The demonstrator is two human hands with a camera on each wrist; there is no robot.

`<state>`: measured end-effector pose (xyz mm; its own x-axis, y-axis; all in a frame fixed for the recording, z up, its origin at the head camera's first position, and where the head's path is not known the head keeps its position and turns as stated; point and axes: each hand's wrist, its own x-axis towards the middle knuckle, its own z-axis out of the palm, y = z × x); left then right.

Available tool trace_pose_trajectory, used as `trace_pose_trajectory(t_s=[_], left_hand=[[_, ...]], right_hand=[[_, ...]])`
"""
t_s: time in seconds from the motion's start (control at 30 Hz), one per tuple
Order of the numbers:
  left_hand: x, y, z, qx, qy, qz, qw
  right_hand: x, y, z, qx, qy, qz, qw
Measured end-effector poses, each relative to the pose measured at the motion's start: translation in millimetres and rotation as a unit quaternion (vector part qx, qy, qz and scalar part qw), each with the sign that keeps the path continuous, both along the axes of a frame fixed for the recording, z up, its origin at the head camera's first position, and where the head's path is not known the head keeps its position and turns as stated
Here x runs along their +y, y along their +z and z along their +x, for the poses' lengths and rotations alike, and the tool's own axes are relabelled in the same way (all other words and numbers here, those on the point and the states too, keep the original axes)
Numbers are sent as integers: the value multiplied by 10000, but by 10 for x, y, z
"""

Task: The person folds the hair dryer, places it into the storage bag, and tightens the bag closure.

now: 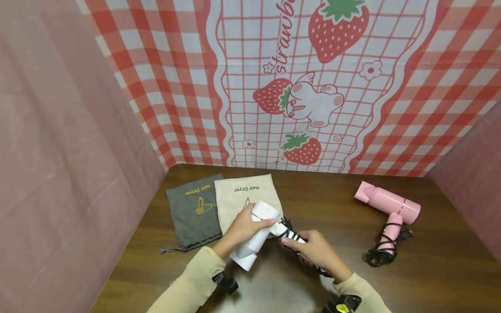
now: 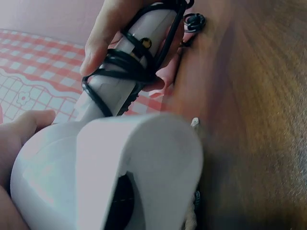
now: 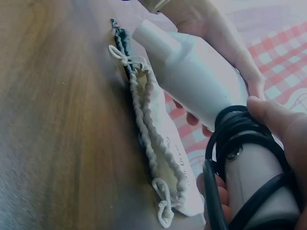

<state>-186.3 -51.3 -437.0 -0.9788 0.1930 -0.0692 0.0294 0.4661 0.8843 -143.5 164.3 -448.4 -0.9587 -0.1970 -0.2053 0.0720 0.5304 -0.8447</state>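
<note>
A white hair dryer point(image 1: 254, 241) is held up over the front of the table, its nozzle pointing down toward the left arm. My left hand point(image 1: 245, 225) grips the dryer's barrel, thumb across the top. Around the handle point(image 3: 254, 177) a black cord point(image 3: 249, 129) is wound in several loops. My right hand point(image 1: 316, 249) holds that handle and the cord on it. Behind the dryer lies a cream drawstring bag point(image 1: 246, 189) printed "Hair Dryer"; in the right wrist view its gathered mouth gapes a little.
A grey drawstring bag point(image 1: 188, 221) lies flat at the left, partly under the cream one. On the right of the wooden table point(image 1: 321, 195) rests a pink hair dryer point(image 1: 391, 204) with a black cord round its handle. A checked cloth point(image 1: 180, 87) hangs behind.
</note>
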Motion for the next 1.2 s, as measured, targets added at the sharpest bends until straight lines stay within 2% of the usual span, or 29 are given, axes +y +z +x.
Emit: trace_pose_trajectory(t_s=[0.37, 0.7, 0.87, 0.93, 1.07, 1.13, 1.2], left_hand=[[18, 5, 56, 81, 420, -85, 9990], [44, -20, 115, 11, 630, -173, 9979], [75, -19, 115, 101, 751, -152, 9970], [119, -20, 111, 126, 869, 5, 9961], [242, -34, 92, 149, 1088, 432, 9930], [290, -45, 83, 146, 1161, 508, 9918], [314, -53, 75, 161, 1210, 465, 9914]], right_hand=[[-123, -61, 77, 93, -785, -126, 9968], [-186, -165, 152, 189, -1209, -386, 9917], [-203, -155, 163, 257, -1386, -473, 9889], [-220, -147, 164, 268, -1540, -612, 9858], [-282, -152, 160, 242, -1902, -1252, 9734], [-309, -160, 163, 152, -2007, -1569, 9669], [-322, -168, 164, 107, -2051, -1647, 9647]])
